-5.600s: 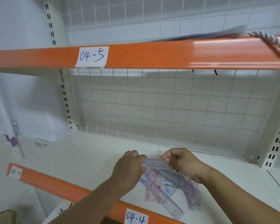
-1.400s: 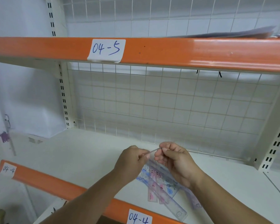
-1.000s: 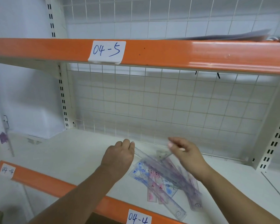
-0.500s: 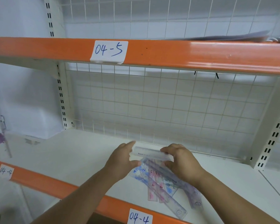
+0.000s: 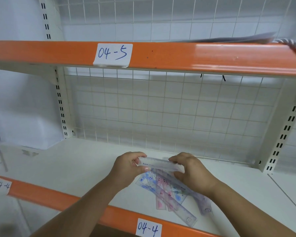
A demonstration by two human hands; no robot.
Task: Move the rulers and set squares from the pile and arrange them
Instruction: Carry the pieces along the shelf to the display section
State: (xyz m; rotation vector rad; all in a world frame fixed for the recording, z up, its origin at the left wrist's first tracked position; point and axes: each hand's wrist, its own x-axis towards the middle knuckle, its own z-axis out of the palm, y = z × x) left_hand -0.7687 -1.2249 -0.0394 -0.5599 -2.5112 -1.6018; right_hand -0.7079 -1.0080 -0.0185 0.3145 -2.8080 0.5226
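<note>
A clear plastic ruler is held level above the shelf, with my left hand pinching its left end and my right hand gripping its right end. Under both hands lies the pile of rulers and set squares, see-through with blue and pink prints, fanned out toward the shelf's front edge. One long clear ruler sticks out of the pile toward the front. My right wrist hides part of the pile.
The white shelf board has an orange front rail labelled 04-4. A wire mesh back panel closes the rear. The upper orange rail labelled 04-5 hangs overhead, with a rope at its right end.
My hands parted over the pile a second ago, then closed on the two ends of one clear ruler. It is now lifted slightly and held level between both hands.
</note>
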